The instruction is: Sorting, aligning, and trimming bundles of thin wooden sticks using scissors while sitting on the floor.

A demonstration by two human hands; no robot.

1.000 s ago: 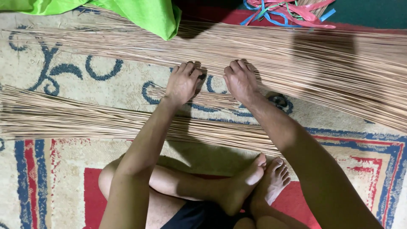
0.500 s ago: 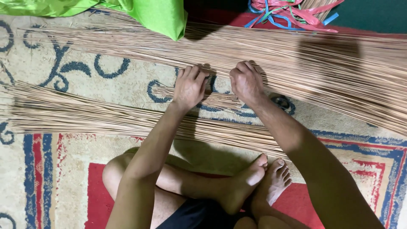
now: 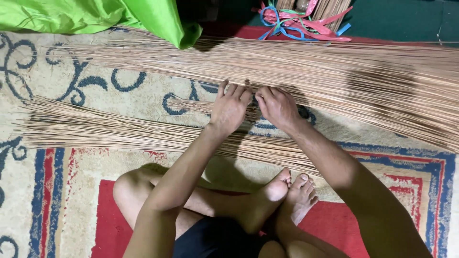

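Near bundle: thin tan sticks [image 3: 119, 131], lower left of frame.
Left hand [image 3: 229, 109]: centre, fingers together, flat on small stick bunch [image 3: 191, 105].
Right hand [image 3: 277, 107]: just beside, curled on sticks.
Far heap: long tan sticks [image 3: 334, 71], upper frame.

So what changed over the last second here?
The left hand and right hand closed together until their fingertips nearly meet on the small bundle of sticks. Whether they grip it is unclear. The far pile and near pile lie unchanged.

Both hands [image 3: 253, 107] rest on the far stick pile [image 3: 334, 71], beyond the near bundle [image 3: 119, 131].
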